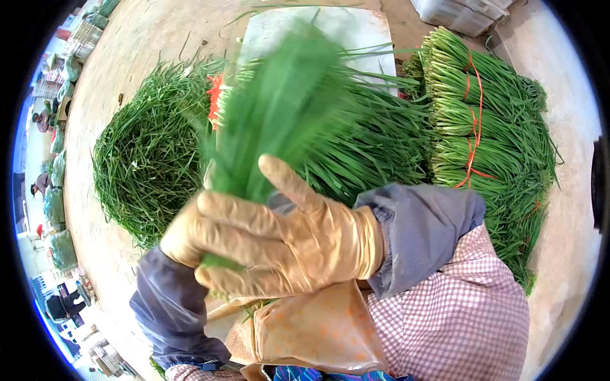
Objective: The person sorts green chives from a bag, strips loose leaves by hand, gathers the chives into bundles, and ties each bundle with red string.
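Raised bunch: a bunch of long green leaves is seen blurred at the upper centre of the frame, directly above the gloved hands.
Long axis of bunch: it is run from the lower centre-left, among the fingers, up and slightly rightward, with the broad end spread at the top.
Right hand: the right hand is brought in from the right of the frame, palm towards the camera, fingers stretched left and slightly parted, thumb lifted well apart; nothing is seen clasped by it.
Left hand: the left hand is set behind the right fingertips, at the bunch's lower end; most of its fingers are hidden, so its grip cannot be told.
Nearer hand: the lower end is judged to be nearer the left hand, while its front is crossed by the right fingers.
Leaf pile: beyond the bunch, a laid pile of leaves is spread rightward, partly over a white board.
Flanks: a loose heap of greens is placed at the left; tied bundles, crossed by orange cord, are stacked at the right.
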`<state>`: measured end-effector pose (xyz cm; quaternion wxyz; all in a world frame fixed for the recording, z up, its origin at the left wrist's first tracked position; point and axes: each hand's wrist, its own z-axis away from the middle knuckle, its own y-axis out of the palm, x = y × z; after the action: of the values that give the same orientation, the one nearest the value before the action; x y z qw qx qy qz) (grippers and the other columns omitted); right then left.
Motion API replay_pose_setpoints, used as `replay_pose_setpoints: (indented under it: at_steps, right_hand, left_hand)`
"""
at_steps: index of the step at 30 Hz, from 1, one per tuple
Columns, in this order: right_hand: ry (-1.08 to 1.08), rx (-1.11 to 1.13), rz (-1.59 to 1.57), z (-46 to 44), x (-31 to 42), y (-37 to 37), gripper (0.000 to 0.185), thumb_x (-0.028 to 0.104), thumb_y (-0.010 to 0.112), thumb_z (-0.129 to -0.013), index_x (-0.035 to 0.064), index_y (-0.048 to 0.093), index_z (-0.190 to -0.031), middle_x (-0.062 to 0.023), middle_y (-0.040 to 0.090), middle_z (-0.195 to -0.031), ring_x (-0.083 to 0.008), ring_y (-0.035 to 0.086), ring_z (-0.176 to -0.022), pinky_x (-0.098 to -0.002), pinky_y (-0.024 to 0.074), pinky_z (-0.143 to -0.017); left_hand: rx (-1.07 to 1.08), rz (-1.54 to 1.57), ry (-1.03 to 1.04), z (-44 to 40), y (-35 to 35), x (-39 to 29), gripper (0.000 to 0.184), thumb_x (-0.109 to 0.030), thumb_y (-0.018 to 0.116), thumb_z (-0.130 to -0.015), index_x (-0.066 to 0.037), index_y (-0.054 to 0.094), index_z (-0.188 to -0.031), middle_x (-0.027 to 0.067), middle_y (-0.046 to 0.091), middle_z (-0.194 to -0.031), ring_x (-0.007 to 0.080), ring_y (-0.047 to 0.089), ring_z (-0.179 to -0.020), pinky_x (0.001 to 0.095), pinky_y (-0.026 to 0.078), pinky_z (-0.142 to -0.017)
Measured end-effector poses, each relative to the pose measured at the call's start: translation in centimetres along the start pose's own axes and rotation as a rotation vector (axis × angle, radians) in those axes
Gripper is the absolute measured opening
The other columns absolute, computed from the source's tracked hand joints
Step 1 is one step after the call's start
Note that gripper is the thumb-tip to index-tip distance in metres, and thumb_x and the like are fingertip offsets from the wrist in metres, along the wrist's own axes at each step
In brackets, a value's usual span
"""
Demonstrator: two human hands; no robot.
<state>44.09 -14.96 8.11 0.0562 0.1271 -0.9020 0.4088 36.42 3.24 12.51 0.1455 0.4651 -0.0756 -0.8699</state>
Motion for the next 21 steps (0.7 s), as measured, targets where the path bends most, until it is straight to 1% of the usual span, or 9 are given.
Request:
replay_pose_setpoints:
  at_steps: [3,4,7,8,10,11,13,16,21]
  right_hand:
    - [0.090,0.097,-0.112,1.4,-0.4,1.6,0.058,0.032,0.046,-0.089,0.0289,0.035,-0.146,-0.0172,0.043,-0.147,-0.0336,0.027,-0.144,-0.0649,0.0010,-0.115]
    - [0.005,0.225,0.149,1.8,-0.8,1.2,0.057,0.032,0.047,-0.088,0.0306,0.037,-0.145,-0.0174,0.048,-0.141,-0.0341,0.033,-0.141,-0.0645,0.0031,-0.115]
    - [0.017,0.435,0.037,3.1,-0.9,-1.4,0.058,0.024,0.051,-0.084,0.0258,0.045,-0.142,-0.0034,0.062,-0.092,-0.0207,0.062,-0.093,-0.0568,0.0330,-0.105]
    - [0.043,0.437,0.033,3.7,-0.8,-1.9,0.058,0.022,0.052,-0.083,0.0229,0.047,-0.141,-0.0011,0.056,-0.079,-0.0193,0.058,-0.078,-0.0493,0.0412,-0.095]
    - [0.112,0.442,-0.004,4.3,-1.0,-3.1,0.063,0.019,0.058,-0.077,0.0158,0.050,-0.140,0.0001,0.044,-0.058,-0.0187,0.050,-0.052,-0.0313,0.0527,-0.070]
    - [0.234,0.546,-0.133,4.0,-1.3,-4.7,0.074,0.014,0.067,-0.071,0.0132,0.047,-0.142,-0.0016,0.053,-0.063,-0.0233,0.058,-0.058,-0.0329,0.0538,-0.070]
    - [0.403,0.452,-0.334,4.1,-2.8,-6.1,0.073,0.009,0.065,-0.075,0.0115,0.042,-0.145,-0.0082,0.065,-0.081,-0.0254,0.066,-0.071,-0.0363,0.0538,-0.065]
    - [0.708,0.404,-0.401,3.0,-5.7,-8.4,0.080,0.009,0.070,-0.072,0.0031,0.037,-0.144,-0.0188,0.067,-0.111,-0.0267,0.068,-0.096,-0.0333,0.0530,-0.085]
    - [0.835,0.238,-0.148,0.1,-12.8,-5.0,0.080,0.022,0.071,-0.075,-0.0045,0.035,-0.142,-0.0255,0.059,-0.124,-0.0350,0.059,-0.115,-0.0378,0.0439,-0.101]
  left_hand:
    - [0.302,-0.468,-0.178,0.7,-0.5,3.1,0.036,-0.007,0.076,-0.078,-0.008,0.070,-0.113,0.0148,0.058,-0.130,0.0275,0.055,-0.117,0.0357,0.046,-0.098]
    - [0.369,-0.522,-0.096,0.4,-0.2,4.5,0.034,-0.009,0.074,-0.078,-0.009,0.070,-0.112,0.0154,0.057,-0.126,0.0304,0.054,-0.117,0.0363,0.045,-0.099]
    - [0.623,-0.714,0.219,-1.5,1.1,5.9,0.037,-0.022,0.079,-0.078,-0.002,0.070,-0.107,0.0150,0.060,-0.122,0.0261,0.059,-0.109,0.0361,0.046,-0.096]
    - [0.713,-0.681,0.266,-2.0,0.9,6.6,0.038,-0.025,0.078,-0.080,-0.001,0.069,-0.108,0.0154,0.061,-0.120,0.0251,0.059,-0.108,0.0359,0.047,-0.094]
    - [0.662,-0.565,-0.213,-1.8,3.1,3.3,0.025,-0.030,0.065,-0.092,-0.008,0.071,-0.103,0.0161,0.060,-0.120,0.0278,0.062,-0.098,0.0387,0.051,-0.078]
    - [0.647,-0.691,0.164,-2.9,2.3,4.9,0.043,-0.041,0.058,-0.096,-0.005,0.064,-0.118,0.0151,0.063,-0.118,0.0265,0.064,-0.096,0.0364,0.052,-0.080]
    - [0.438,-0.097,0.036,-2.5,1.8,4.1,0.053,-0.046,0.053,-0.097,-0.003,0.056,-0.127,0.0136,0.066,-0.112,0.0249,0.065,-0.089,0.0345,0.054,-0.078]
    - [0.193,0.363,0.112,-3.0,-1.9,2.5,0.057,-0.046,0.049,-0.099,-0.001,0.049,-0.134,0.0117,0.069,-0.107,0.0210,0.067,-0.082,0.0308,0.055,-0.074]
    - [-0.512,-0.277,0.495,-6.9,-6.8,4.6,0.034,-0.021,0.062,-0.095,0.000,0.061,-0.121,0.0082,0.070,-0.098,0.0136,0.065,-0.081,0.0241,0.053,-0.070]
